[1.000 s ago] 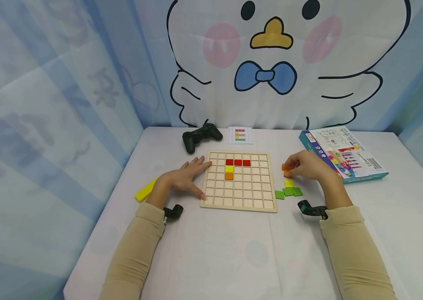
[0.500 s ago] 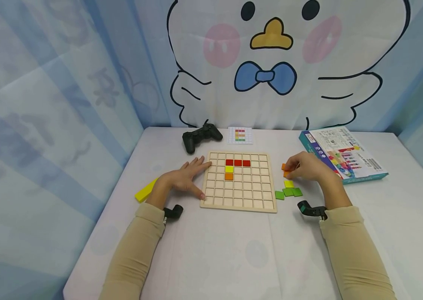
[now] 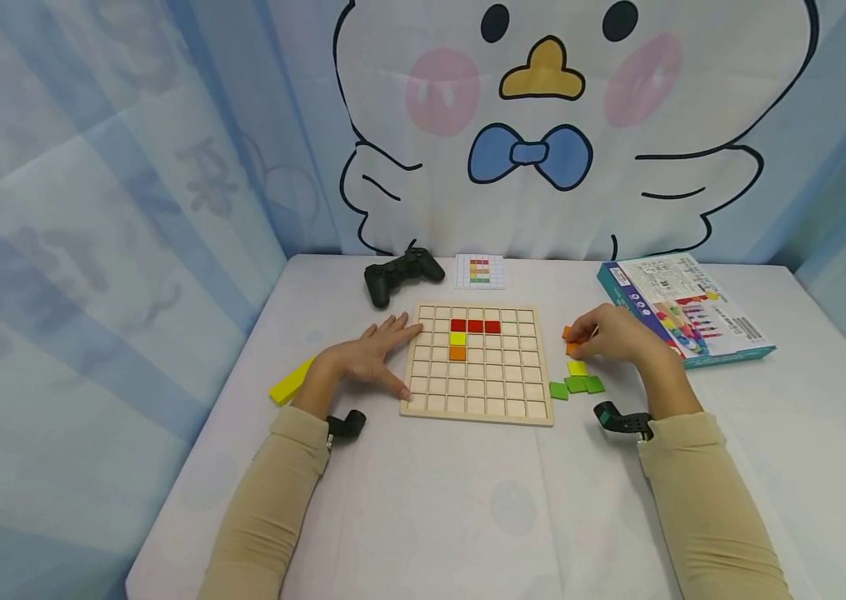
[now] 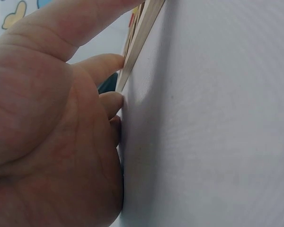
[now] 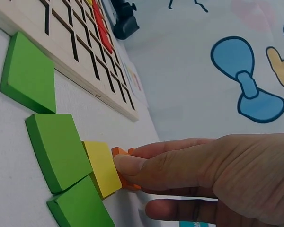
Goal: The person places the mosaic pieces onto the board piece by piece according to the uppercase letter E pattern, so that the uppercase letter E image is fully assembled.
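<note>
In the head view a wooden grid board [image 3: 496,381] lies mid-table, bearing a row of red tiles [image 3: 476,326], with one yellow tile [image 3: 458,339] and one orange tile [image 3: 458,353] beneath its left end. My left hand [image 3: 367,358] is spread at the board's left edge, thumb and fingertips touching the frame. Right of the board, my right hand [image 3: 612,332] pinches an orange tile [image 3: 572,349] between thumb and fingers, low over the table; another bit of orange shows behind it. A loose yellow tile [image 5: 102,169] and several green tiles [image 5: 59,151] lie beside that hand.
A black game controller [image 3: 403,273] and a small pattern card [image 3: 480,272] lie beyond the board. At the back right is a teal-sided box [image 3: 693,308]. Behind the left wrist sits a yellow block [image 3: 291,382]. A printed curtain [image 3: 543,217] hangs behind the table.
Over the last second my right hand's fingers shift very slightly around the orange tile. The left hand and the board stay where they were.
</note>
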Motion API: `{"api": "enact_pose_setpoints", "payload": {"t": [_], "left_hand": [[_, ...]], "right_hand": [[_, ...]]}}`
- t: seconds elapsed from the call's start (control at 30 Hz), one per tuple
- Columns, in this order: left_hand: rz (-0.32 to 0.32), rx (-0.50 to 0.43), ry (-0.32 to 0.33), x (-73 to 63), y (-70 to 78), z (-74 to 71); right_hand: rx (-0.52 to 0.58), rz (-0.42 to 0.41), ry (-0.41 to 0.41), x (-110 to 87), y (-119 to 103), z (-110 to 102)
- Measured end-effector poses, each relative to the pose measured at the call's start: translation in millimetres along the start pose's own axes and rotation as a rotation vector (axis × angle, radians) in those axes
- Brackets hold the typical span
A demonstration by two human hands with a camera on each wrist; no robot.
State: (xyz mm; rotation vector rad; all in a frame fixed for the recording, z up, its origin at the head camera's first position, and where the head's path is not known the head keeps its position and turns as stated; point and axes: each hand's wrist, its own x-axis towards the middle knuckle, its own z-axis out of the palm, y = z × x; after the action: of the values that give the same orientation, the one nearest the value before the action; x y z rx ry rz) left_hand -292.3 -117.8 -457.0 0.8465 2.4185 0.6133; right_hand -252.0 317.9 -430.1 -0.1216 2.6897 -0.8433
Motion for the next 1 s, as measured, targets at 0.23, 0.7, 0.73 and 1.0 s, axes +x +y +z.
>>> {"api": "enact_pose_setpoints", "payload": {"t": [0.23,0.7,0.73,1.0], "left_hand": [[-0.01,-0.016,-0.004,0.6,0.0,-0.3],[-0.011,-0.02,-0.002,0.0,0.5,-1.0],[-0.011,-0.021,-0.002,0.0,0.7,-1.0],[0.009,-0.011,0.001,0.8,-0.6,-0.1]], "right_hand": [[-0.012,-0.007,-0.001,-0.7,-3,1],[-0.01,-0.058,-0.005,-1.3,-8,0],[-0.005,-0.063,-0.001,-1.4,-8,0],[0.102,-0.202,0.072,-2.1,-18,-1]]}}
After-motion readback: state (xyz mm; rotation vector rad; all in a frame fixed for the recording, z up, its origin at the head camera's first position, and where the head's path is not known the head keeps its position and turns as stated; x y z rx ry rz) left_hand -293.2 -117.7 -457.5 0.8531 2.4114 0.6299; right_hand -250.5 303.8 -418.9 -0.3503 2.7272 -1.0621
